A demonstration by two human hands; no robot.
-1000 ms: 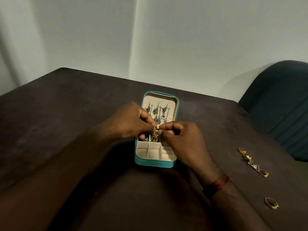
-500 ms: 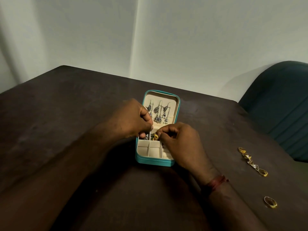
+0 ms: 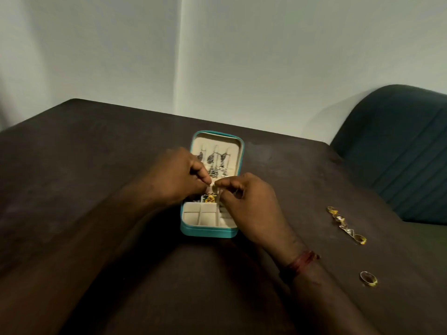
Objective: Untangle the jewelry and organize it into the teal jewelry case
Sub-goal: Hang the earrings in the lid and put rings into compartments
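The left hand (image 3: pixel 176 175) and right hand (image 3: pixel 251 204) hover over the open case (image 3: pixel 208 232) on the surface (image 3: pixel 96 165), fingers curled and fingertips pinched just above a gold piece (image 3: pixel 209 198) in a middle compartment, any grip on it unclear, with rings (image 3: pixel 346 224) well to the right.

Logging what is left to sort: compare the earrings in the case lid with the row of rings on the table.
The earrings are silver-grey drops; the row of rings is mostly gold. The earrings sit in the teal case's lid; the rings lie loose on the table, right of it. Both are small jewelry.
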